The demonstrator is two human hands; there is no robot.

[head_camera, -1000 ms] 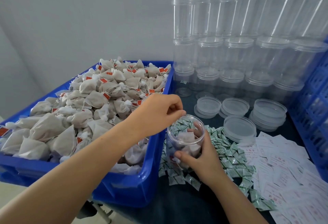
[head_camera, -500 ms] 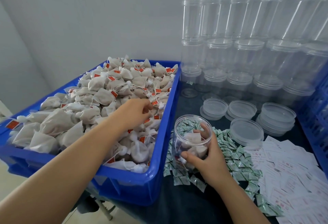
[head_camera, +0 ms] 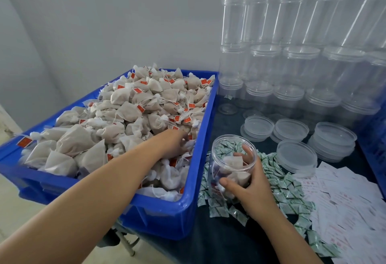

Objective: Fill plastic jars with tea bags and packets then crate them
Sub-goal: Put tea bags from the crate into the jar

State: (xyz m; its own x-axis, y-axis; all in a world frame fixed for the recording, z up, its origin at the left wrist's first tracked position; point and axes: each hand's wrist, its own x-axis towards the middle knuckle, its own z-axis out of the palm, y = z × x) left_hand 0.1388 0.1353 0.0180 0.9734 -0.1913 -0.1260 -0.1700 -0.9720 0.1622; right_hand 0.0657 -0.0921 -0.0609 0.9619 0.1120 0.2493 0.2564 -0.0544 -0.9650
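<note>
Reaching into the blue plastic crate [head_camera: 194, 205], the left hand [head_camera: 177, 141] buries its fingertips among white tea bags [head_camera: 129, 113]; its grip is hidden. The right hand [head_camera: 248, 188] wraps the clear plastic jar [head_camera: 231, 163].

Left arm stretched long across the front, left hand [head_camera: 176, 141] palm down, fingers curled downward and partly hidden; right forearm angles up from the lower right, right hand [head_camera: 247, 182] wrapped in a grip, thumb in front, fingertips [head_camera: 246, 153] showing behind
</note>
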